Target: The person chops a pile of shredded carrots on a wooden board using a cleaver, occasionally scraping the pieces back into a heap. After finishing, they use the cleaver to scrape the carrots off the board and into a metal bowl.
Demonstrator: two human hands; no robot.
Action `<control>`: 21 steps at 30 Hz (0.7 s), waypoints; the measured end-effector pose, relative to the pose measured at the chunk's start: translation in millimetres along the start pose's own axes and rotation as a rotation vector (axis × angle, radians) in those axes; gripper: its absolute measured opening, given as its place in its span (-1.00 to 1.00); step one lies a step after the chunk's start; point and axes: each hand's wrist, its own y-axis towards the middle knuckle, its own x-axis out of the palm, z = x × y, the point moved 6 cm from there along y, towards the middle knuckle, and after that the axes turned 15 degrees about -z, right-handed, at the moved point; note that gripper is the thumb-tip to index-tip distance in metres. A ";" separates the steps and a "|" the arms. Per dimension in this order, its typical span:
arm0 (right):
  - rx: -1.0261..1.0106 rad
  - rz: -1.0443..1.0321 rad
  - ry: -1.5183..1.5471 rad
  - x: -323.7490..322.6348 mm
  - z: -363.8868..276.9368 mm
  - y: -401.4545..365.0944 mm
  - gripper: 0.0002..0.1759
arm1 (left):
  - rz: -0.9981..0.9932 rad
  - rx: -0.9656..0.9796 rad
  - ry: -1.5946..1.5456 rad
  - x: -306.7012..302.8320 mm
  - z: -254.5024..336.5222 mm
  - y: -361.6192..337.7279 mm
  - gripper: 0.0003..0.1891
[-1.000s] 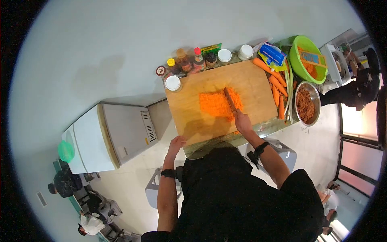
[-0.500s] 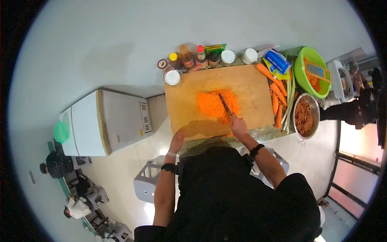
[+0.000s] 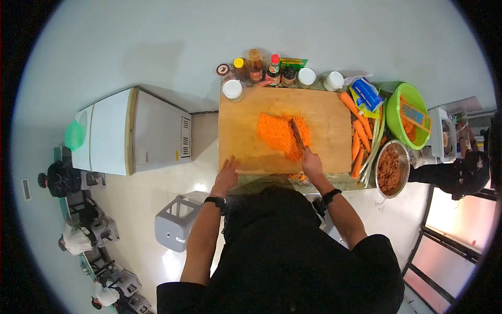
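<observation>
On the wooden cutting board (image 3: 240, 120) lies a spread pile of finely chopped orange carrot (image 3: 274, 132). My right hand (image 3: 312, 163) is closed around the handle of a knife (image 3: 297, 133), whose blade rests over the right part of the pile. My left hand (image 3: 226, 175) is at the board's front left corner, its fingers apart and nothing in them, away from the pile. Whole carrots (image 3: 357, 138) and long green onions (image 3: 375, 144) lie just right of the board.
Jars and bottles (image 3: 255, 68) line the back edge. At the right stand a green basin (image 3: 408, 91) with a grater and a metal bowl (image 3: 392, 170) of minced filling. A gray stool (image 3: 172, 230) is at the lower left, a white refrigerator (image 3: 157, 125) beyond. Other people are seated far left; another stands right.
The camera view has turned slightly. My left hand has come to the board's front left corner with its fingers spread. The knife remains over the carrot pile in my right hand.
</observation>
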 end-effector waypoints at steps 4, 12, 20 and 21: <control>-0.006 0.106 -0.157 -4.8 -1.9 4.1 -0.60 | -0.032 -0.145 -0.052 -17.5 9.3 -6.1 -0.43; -0.112 0.098 -0.132 9.3 -7.0 9.2 -0.65 | 0.098 0.090 0.137 -80.8 130.9 65.1 -0.36; -0.069 -0.019 -0.274 23.7 -2.4 16.8 -0.71 | 0.063 0.152 0.139 -55.8 132.5 84.2 -0.39; -0.111 -0.008 -0.305 24.2 -8.2 14.7 -0.72 | 0.104 0.175 0.131 -55.8 131.0 80.1 -0.41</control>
